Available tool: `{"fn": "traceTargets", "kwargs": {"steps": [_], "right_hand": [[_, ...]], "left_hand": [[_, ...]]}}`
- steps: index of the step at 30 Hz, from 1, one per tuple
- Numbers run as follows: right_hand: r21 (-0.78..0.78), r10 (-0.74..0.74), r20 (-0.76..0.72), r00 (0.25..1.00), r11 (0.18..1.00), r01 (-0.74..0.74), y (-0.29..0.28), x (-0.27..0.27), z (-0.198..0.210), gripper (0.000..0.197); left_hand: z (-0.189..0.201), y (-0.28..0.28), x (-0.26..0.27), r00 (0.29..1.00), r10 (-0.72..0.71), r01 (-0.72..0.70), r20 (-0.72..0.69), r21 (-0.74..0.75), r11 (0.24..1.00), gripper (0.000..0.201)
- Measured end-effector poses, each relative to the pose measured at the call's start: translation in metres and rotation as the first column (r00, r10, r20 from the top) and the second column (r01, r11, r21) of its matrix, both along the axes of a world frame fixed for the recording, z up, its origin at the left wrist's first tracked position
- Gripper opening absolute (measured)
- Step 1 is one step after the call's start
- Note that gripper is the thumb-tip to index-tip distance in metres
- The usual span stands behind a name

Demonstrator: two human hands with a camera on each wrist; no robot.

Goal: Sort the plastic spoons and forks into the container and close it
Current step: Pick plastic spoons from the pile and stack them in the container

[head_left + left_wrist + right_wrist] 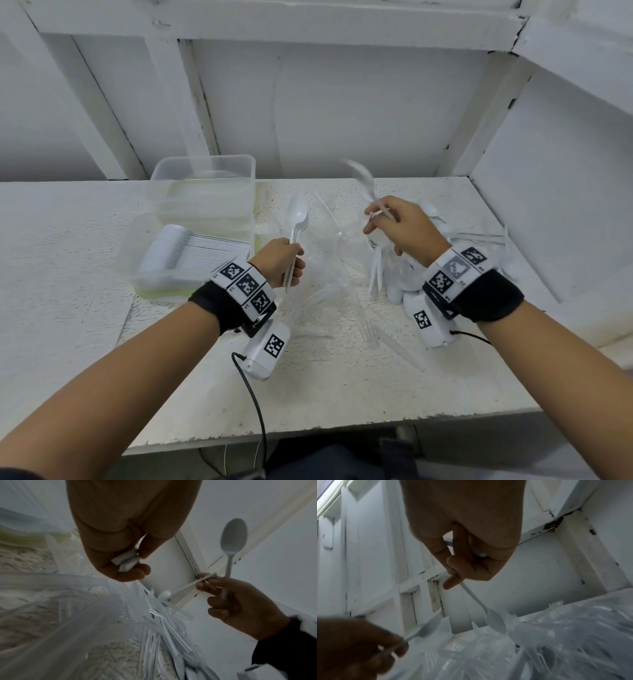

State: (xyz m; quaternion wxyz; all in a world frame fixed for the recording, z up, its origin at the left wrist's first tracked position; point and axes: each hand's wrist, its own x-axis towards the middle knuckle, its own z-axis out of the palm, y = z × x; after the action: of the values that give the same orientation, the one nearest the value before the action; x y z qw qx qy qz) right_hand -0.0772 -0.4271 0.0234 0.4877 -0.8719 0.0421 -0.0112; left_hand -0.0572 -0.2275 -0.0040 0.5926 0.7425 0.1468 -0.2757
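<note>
My left hand (291, 265) grips the handles of a small stack of white plastic spoons (298, 219), bowls pointing away from me; the handle ends (126, 561) show between its curled fingers. My right hand (378, 221) pinches the handle of a single white spoon (363, 180), raised and blurred above the pile of loose white cutlery (387, 274). That spoon (495, 621) hangs bowl-down in the right wrist view. A clear container (144, 270) at the left holds a neat row of stacked spoons (195, 248).
A second clear tub (205, 171) stands just behind the filled container. A crumpled clear plastic bag (325, 260) and transparent forks lie between my hands. White walls close in the table (342, 394) at the back and right. Wrist camera cables hang near the front edge.
</note>
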Motion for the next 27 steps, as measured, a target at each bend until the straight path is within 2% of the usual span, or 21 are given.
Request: {"fn": "traceTargets", "kwargs": {"steps": [2, 5, 7, 9, 11, 14, 20, 25, 27], "right_hand": [[0.12, -0.068, -0.046, 0.997, 0.99, 0.073, -0.004, -0.001, 0.007, 0.019], [0.265, -0.123, -0.163, 0.979, 0.95, 0.164, -0.013, -0.008, 0.009, 0.015], [0.189, -0.098, -0.253, 0.962, 0.971, 0.149, -0.019, -0.017, -0.001, 0.02], [-0.022, -0.064, -0.33, 0.942, 0.998, 0.06, -0.022, -0.026, -0.015, 0.03], [-0.134, -0.062, -0.404, 0.913, 0.991, 0.008, -0.023, -0.031, -0.029, 0.024], [-0.098, -0.059, -0.493, 0.868, 0.995, 0.012, -0.02, -0.033, -0.034, 0.004], [-0.268, -0.083, -0.587, 0.805, 0.959, -0.096, -0.017, -0.032, -0.026, 0.018], [-0.276, -0.167, -0.553, 0.817, 0.961, 0.01, -0.021, -0.035, -0.024, 0.025], [-0.104, -0.174, -0.505, 0.846, 0.985, 0.14, -0.029, -0.041, -0.021, 0.018]], "left_hand": [[-0.002, 0.001, -0.001, 1.0, -0.005, 0.005, -0.005, -0.004, 1.0, 0.02], [-0.005, 0.001, -0.002, 1.0, -0.011, 0.011, -0.017, -0.007, 1.0, 0.022], [-0.006, 0.002, -0.003, 1.0, -0.014, 0.014, -0.017, 0.0, 1.0, 0.021], [-0.007, 0.002, -0.004, 1.0, -0.025, 0.025, -0.013, 0.01, 1.0, 0.016], [-0.008, 0.001, -0.004, 0.999, -0.045, 0.045, -0.003, 0.025, 0.999, 0.013], [-0.009, -0.005, -0.005, 0.993, -0.118, 0.117, 0.014, 0.069, 0.991, 0.011], [-0.01, -0.028, -0.01, 0.963, -0.268, 0.262, 0.026, 0.143, 0.954, 0.021], [-0.014, -0.048, -0.015, 0.928, -0.362, 0.338, 0.09, 0.21, 0.918, 0.018], [-0.016, -0.057, -0.017, 0.903, -0.408, 0.364, 0.133, 0.268, 0.892, 0.023]]}}
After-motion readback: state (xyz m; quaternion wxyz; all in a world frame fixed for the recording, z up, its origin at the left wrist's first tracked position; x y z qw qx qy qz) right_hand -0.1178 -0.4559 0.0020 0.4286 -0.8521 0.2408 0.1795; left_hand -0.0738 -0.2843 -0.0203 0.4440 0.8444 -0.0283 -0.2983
